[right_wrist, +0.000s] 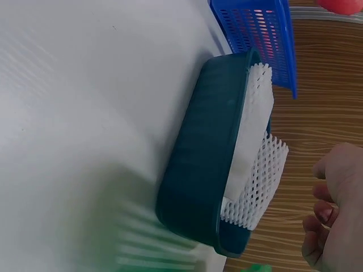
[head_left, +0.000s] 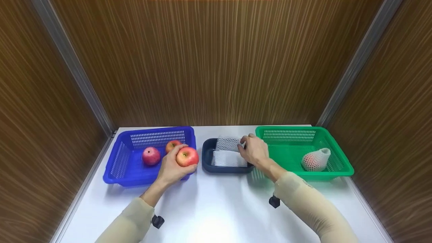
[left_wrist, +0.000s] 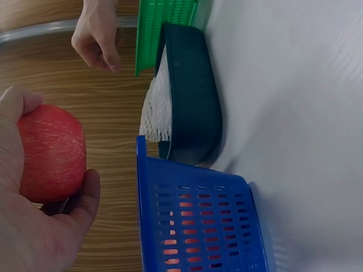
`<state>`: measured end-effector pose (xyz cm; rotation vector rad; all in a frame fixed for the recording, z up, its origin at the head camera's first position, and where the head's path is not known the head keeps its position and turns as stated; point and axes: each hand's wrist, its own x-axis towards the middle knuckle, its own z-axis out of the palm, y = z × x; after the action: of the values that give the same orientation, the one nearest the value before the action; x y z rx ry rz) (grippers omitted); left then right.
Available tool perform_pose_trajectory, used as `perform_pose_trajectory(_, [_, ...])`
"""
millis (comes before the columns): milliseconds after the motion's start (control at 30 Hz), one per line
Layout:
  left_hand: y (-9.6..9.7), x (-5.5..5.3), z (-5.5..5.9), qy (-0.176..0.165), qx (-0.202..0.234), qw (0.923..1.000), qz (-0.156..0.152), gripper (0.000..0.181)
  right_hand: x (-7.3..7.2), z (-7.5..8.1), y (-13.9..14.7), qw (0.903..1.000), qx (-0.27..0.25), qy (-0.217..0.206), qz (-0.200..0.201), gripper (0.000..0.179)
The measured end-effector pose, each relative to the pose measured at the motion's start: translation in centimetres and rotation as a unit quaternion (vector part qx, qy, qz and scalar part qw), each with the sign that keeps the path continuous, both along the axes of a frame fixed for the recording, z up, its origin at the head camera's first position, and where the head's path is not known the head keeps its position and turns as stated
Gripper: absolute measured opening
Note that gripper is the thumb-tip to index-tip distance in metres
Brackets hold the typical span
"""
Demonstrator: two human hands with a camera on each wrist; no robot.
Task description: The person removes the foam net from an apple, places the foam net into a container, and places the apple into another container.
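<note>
My left hand (head_left: 171,168) grips a red apple (head_left: 187,156), thumb on one side and fingers round the other, above the right side of the blue basket (head_left: 116,160). In the left wrist view the same apple (left_wrist: 54,153) sits against the palm. My right hand (head_left: 255,149) hovers over the right end of a dark teal bin (head_left: 227,169), fingers loosely bent; the right wrist view shows nothing in this hand (right_wrist: 343,195). White foam net sleeves (head_left: 229,158) lie flat in the bin, one leaning over its far rim, apart from the fingers.
Two more apples, one red (head_left: 151,156) and one partly hidden (head_left: 172,145), lie in the blue basket. A green basket (head_left: 283,157) at the right holds an apple in a foam net (head_left: 314,161). Wood-grain panels (head_left: 216,64) enclose the white table (head_left: 216,206).
</note>
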<state>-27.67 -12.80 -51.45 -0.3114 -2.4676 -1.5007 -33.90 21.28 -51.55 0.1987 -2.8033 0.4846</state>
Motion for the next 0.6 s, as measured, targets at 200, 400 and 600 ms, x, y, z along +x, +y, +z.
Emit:
perform_pose_trajectory(200, [-0.9,-0.2,-0.4,-0.003,-0.004,0.9999,0.012,0.076,0.7,0.5,0.8,0.9997,-0.008,0.019,0.009,0.018])
perform_pose_trajectory(400, [-1.6,-0.4,-1.0,-0.014,-0.004,0.9997,0.021,0.079,1.4,0.8,1.7,0.9994,-0.01,0.028,0.015,0.016])
perform_pose_trajectory(600, [-2.3,-0.7,-1.1,-0.018,-0.018,0.9989,0.041,0.08,2.3,1.0,2.7,0.9987,-0.008,0.046,0.022,0.015])
